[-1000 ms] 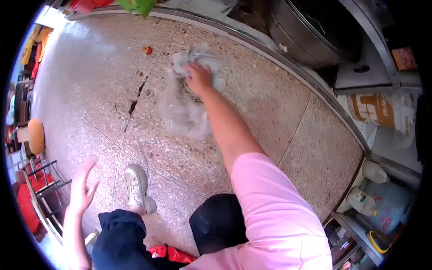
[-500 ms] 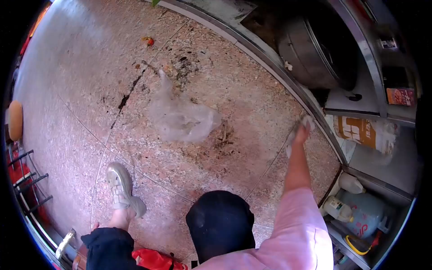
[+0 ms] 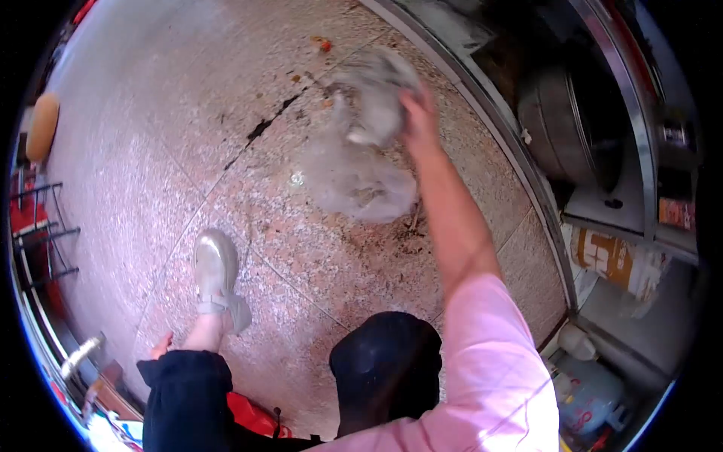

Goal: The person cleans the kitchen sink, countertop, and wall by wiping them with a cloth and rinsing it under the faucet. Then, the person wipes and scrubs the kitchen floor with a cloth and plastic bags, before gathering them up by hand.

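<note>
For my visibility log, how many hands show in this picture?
2: the right hand at the blurred grey cloth, and the left hand beside the dark trouser leg, mostly hidden.

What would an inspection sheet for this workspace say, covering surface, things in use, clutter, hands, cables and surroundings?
Surface: floor speckled, with dark marks.
Things in use: pale cloth, blurred, apparently a rag; thin plastic lying on the floor.
Clutter: small orange-red scrap, scattered dark bits.
Hands: right hand grips the cloth; left hand mostly hidden by the trouser leg, grip unclear.
Cables: nothing seen.
Surroundings: metal drum and large bottle at the right.
</note>
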A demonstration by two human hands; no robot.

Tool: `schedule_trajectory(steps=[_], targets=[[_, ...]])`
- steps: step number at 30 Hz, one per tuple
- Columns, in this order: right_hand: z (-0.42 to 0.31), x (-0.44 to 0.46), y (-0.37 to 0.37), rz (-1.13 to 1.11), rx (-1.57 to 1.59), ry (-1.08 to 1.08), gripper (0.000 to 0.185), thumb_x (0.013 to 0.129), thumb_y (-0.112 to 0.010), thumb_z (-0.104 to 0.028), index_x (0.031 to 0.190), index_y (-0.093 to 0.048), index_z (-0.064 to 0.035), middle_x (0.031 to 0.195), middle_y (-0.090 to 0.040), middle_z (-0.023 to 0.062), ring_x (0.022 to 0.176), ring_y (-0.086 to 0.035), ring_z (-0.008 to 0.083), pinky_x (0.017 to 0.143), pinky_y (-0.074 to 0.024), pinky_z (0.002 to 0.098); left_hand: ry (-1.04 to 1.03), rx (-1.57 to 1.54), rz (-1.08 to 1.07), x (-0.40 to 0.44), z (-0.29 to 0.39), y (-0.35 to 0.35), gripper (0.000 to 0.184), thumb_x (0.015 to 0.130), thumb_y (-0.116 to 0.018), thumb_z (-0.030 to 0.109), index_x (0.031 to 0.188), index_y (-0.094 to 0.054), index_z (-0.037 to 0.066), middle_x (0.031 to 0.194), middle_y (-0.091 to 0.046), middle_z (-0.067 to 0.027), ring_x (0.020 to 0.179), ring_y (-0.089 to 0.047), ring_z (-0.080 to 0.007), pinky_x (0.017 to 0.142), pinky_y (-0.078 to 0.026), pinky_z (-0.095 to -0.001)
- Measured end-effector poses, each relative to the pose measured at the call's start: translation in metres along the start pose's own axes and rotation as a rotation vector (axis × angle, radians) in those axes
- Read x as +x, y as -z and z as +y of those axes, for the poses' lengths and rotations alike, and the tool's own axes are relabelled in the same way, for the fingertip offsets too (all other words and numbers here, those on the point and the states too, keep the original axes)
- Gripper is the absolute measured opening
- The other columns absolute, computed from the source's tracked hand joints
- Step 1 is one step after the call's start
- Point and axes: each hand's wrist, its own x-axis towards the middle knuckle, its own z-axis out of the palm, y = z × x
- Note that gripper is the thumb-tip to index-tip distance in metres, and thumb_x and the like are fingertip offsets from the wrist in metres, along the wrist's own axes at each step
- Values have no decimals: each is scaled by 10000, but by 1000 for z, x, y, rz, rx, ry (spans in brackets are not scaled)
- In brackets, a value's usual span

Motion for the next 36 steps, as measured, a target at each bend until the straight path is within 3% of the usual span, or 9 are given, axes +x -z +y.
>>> schedule_trajectory(steps=[11,15,18,22,25,27,30,32,36], targets=[[75,-406,351,454,-1650,-167,549,894,-449,-332,1326,-347,-8,1389,-289,209,1282,-277,329,1052,-203,397,35,-61,-46,-26,-57,12,410,820,-537,61,1222,-461,28,1137,-553,-193,1048,-543,-312,890,-421,-370],[107,-290,177,868,-1705,-230,517,861,-492,-335,1293,-416,-60,1309,-383,225,1221,-315,401,1001,-215,518,73,-88,-52,-33,-80,18,406,827,-533,68,1224,-459,30,1134,-555,-194,1043,-547,-312,886,-423,-369],[147,-198,111,574,-1750,524,416,837,-530,-294,1172,-492,-50,1217,-477,187,1161,-388,390,952,-283,508,91,-142,-67,-41,-108,22,403,833,-531,74,1226,-457,31,1132,-556,-194,1039,-549,-312,883,-424,-367],[154,-50,-68,345,-1910,8,580,817,-529,-273,1276,-345,31,1273,-410,216,1169,-401,365,928,-347,474,57,-220,-66,-69,-160,48,399,840,-528,82,1228,-455,32,1130,-557,-195,1034,-553,-312,879,-426,-366],[150,48,-147,-45,-1640,402,700,783,-549,-308,1309,-293,76,1343,-325,253,1270,-281,371,1044,-230,446,6,-24,10,-86,-149,59,393,842,-530,98,1223,-459,34,1123,-562,-192,1022,-559,-314,867,-433,-367],[138,113,-179,-46,-1131,105,171,789,-534,-73,955,-567,-54,1046,-564,95,954,-526,229,767,-459,381,10,96,51,-86,-139,65,390,839,-538,115,1215,-467,37,1118,-567,-188,1010,-564,-319,855,-441,-370],[62,106,-163,-530,-771,330,447,824,-605,-203,1251,-501,-119,1095,-587,114,989,-532,182,880,-406,345,-9,20,107,-89,-147,48,396,834,-550,127,1213,-471,42,1118,-567,-186,1005,-565,-321,852,-442,-374],[39,86,-97,-223,-1160,444,430,831,-587,-163,1246,-499,-95,1119,-588,118,1013,-561,220,862,-424,301,-5,-67,176,-89,-154,36,403,833,-558,133,1217,-470,45,1122,-564,-187,1006,-563,-321,853,-441,-376],[-2,-69,11,-705,-1635,860,381,851,-513,-72,1228,-480,-30,1210,-508,139,1159,-429,301,981,-305,390,26,-15,133,-92,-124,34,413,832,-566,140,1222,-467,49,1125,-562,-191,1019,-553,-330,864,-431,-382]])
